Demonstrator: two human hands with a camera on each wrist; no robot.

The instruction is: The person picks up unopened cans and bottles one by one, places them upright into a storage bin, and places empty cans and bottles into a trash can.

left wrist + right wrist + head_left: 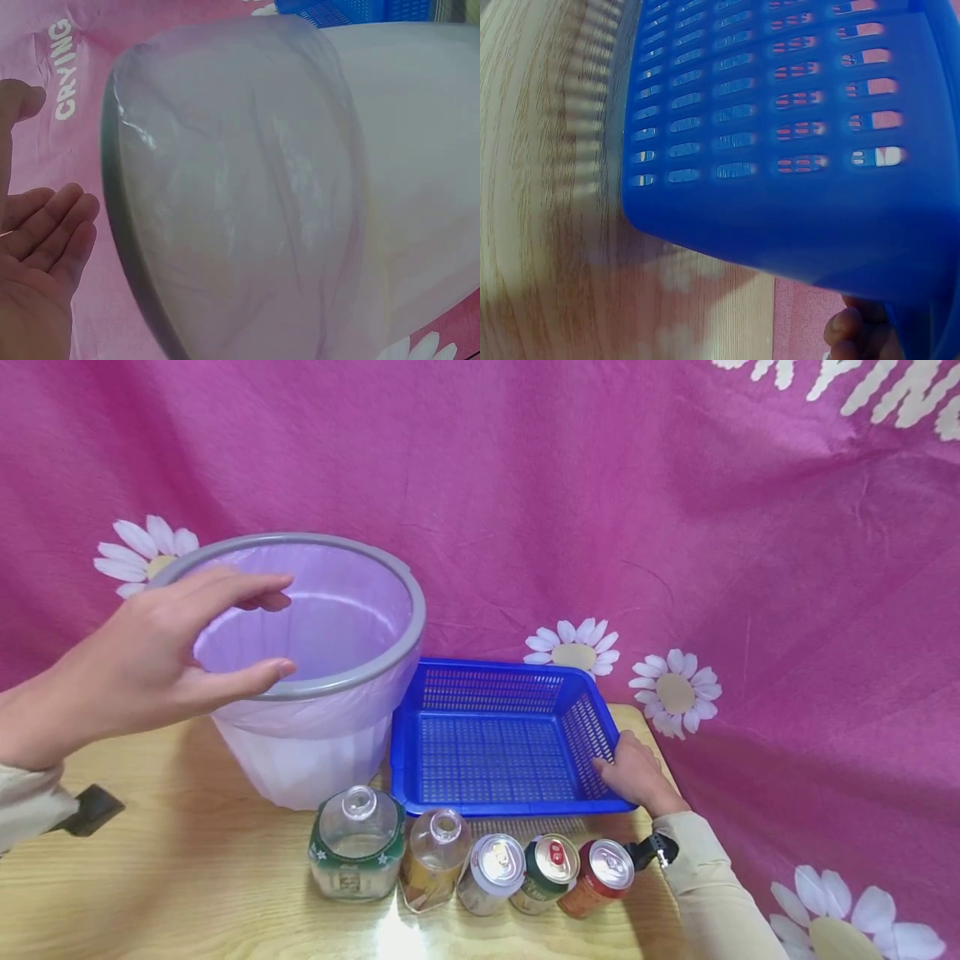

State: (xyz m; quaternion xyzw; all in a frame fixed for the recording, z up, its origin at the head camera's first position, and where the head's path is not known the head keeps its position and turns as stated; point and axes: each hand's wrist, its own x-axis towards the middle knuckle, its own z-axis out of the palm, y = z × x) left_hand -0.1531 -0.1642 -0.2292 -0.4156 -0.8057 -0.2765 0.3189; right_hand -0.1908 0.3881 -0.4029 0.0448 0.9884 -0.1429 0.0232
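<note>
My left hand [168, 647] hovers at the near left rim of a white bin [300, 760], its fingers and thumb spread apart with nothing between them. A grey ring [415, 602] runs round the bin's mouth, over a translucent purple liner bag [247, 150]. On the right, my right hand [637, 768] grips the right rim of a blue perforated plastic basket [487, 760], thumb over the inside. The right wrist view shows the basket's slotted wall [780, 217] close up, with fingertips [846, 324] curled at its rim. Nothing lies in the basket.
Before the basket stand a green-labelled glass jar [356, 852], a clear bottle [437, 860], a white can [491, 872], a green can [546, 872] and a red can [597, 878] in a row on the wooden table [187, 893]. A pink daisy-print cloth [480, 510] hangs behind.
</note>
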